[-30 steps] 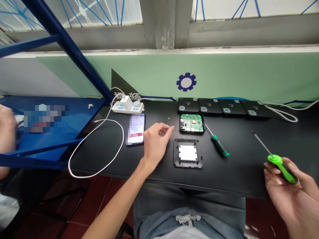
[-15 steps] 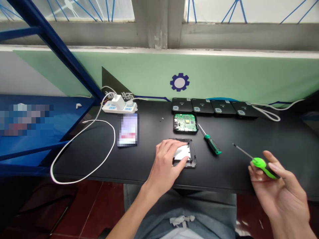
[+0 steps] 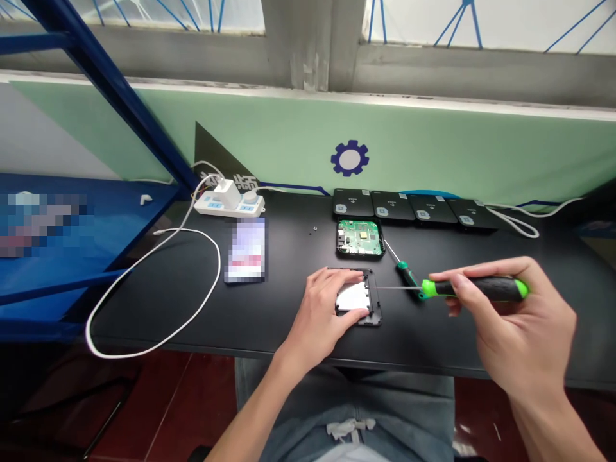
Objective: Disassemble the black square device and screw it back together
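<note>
Black cover (image 3: 376,316) flat on table (image 3: 269,321), left of right hand (image 3: 517,321). Left hand (image 3: 315,305) nearer, thumb and fingers spread over cover. Right hand gripping green-and-black screwdriver (image 3: 486,289); shaft crosswise, tip toward cover's right side, contact unclear.

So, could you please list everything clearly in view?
Flat square boxes: four, black, back row.
Open box with circuit board: one, black and green, centre.
Square cover with flat plate: one, black and white, front centre.
Slim screwdriver: one, bright green and black, held.
Other screwdriver: one, dark green, right of circuit board.
Tiny bits: two, silvery and dark, centre.
Flat phone: one, screen blurred, left.
Plastic power strip with charger: one, white, back left.
Thin cables: at least two, white, left and right.
Tabletops: two, black and blue, centre and left.
Metal framework: one, blue, left.
Wall panel: one, green, back.
Windows: two, pale, top.
Trousers: one, grey, bottom.
Left hand: one, bare, on cover.
Right hand: one, bare, gripping screwdriver.
</note>
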Demonstrator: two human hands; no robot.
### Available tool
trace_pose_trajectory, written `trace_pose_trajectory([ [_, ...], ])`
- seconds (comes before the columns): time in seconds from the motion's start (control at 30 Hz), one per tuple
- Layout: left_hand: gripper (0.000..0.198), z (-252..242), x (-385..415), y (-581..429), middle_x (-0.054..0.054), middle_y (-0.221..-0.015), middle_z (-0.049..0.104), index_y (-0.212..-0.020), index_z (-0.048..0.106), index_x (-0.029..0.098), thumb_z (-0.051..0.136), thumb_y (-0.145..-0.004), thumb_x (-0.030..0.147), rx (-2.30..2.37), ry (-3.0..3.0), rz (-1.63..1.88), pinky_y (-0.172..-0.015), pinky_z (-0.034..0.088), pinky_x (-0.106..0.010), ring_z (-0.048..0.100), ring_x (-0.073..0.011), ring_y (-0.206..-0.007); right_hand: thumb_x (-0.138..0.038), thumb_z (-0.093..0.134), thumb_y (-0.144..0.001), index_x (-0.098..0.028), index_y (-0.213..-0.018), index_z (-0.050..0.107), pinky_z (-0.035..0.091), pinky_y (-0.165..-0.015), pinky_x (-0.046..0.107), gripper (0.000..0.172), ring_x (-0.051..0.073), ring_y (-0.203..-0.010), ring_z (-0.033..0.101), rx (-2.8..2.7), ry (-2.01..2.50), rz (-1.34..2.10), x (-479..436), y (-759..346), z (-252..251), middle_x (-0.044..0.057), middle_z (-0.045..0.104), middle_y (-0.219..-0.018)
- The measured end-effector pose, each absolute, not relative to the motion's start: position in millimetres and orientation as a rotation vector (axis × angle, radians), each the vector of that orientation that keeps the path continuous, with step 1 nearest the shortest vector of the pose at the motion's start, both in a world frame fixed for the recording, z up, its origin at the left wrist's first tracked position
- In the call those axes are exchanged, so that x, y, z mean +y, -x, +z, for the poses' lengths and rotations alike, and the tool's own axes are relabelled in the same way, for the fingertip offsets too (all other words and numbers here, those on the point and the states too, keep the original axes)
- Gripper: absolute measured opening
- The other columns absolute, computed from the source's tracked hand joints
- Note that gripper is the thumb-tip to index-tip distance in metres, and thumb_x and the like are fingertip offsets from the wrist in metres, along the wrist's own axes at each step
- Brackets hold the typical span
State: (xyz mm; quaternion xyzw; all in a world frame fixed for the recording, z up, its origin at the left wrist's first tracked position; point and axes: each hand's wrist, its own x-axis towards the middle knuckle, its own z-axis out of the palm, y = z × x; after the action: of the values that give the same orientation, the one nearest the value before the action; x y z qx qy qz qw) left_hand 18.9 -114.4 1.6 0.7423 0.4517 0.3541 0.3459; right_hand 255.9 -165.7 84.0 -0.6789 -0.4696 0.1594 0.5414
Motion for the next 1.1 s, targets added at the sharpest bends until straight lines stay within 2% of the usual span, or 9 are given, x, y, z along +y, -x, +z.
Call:
trace_pose_trajectory([
  [0.13,0.053,1.3,-113.5,-18.0,-0.004,-0.139,0.086,-0.142,0.075,0.034,0.095,-0.095,0.021,1.169,-1.923,0.917,-0.13,0.05,-0.056,0.072,-0.0345,-0.144,-0.058,0.085,-0.099,-0.029,-0.099,0.074,0.06,-0.061,0.033,0.031,0.019,-0.069,0.075,-1.231,1.653,0.264,-161.7,-252.6,93.8,0.005,0.086,-0.098],
  [0.3,0.04,2.6,-111.0,-17.1,-0.003,-0.143,0.086,-0.132,0.081,0.034,0.094,-0.096,0.02,1.111,-1.969,0.885,-0.138,0.043,-0.059,0.074,-0.0329,-0.145,-0.055,0.084,-0.101,-0.029,-0.099,0.071,0.059,-0.058,0.031,0.029,0.017,-0.065,0.072,-1.268,1.662,0.263,-156.8,-257.2,98.8,0.004,0.086,-0.096],
  [0.57,0.041,1.9,-111.3,-17.5,-0.004,-0.137,0.086,-0.137,0.079,0.033,0.091,-0.099,0.023,1.13,-1.953,0.896,-0.139,0.043,-0.06,0.077,-0.0308,-0.137,-0.058,0.085,-0.099,-0.028,-0.098,0.073,0.056,-0.061,0.031,0.031,0.016,-0.064,0.07,-1.295,1.642,0.305,-150.3,-255.0,99.2,0.003,0.085,-0.094],
  [0.8,0.035,2.4,-112.2,-17.7,-0.003,-0.144,0.086,-0.131,0.081,0.034,0.09,-0.1,0.022,1.104,-1.962,0.88,-0.14,0.041,-0.061,0.074,-0.032,-0.146,-0.057,0.085,-0.1,-0.028,-0.098,0.073,0.054,-0.06,0.03,0.031,0.015,-0.061,0.066,-1.339,1.638,0.32,-147.0,-256.2,94.4,0.003,0.086,-0.094],
  [1.1,0.04,1.0,-111.5,-18.8,-0.004,-0.145,0.085,-0.136,0.08,0.033,0.092,-0.099,0.022,1.114,-1.975,0.886,-0.139,0.042,-0.061,0.075,-0.0321,-0.144,-0.051,0.084,-0.101,-0.029,-0.098,0.073,0.053,-0.058,0.028,0.025,0.014,-0.061,0.066,-1.405,1.594,0.288,-138.8,-256.5,94.3,0.001,0.086,-0.093],
])
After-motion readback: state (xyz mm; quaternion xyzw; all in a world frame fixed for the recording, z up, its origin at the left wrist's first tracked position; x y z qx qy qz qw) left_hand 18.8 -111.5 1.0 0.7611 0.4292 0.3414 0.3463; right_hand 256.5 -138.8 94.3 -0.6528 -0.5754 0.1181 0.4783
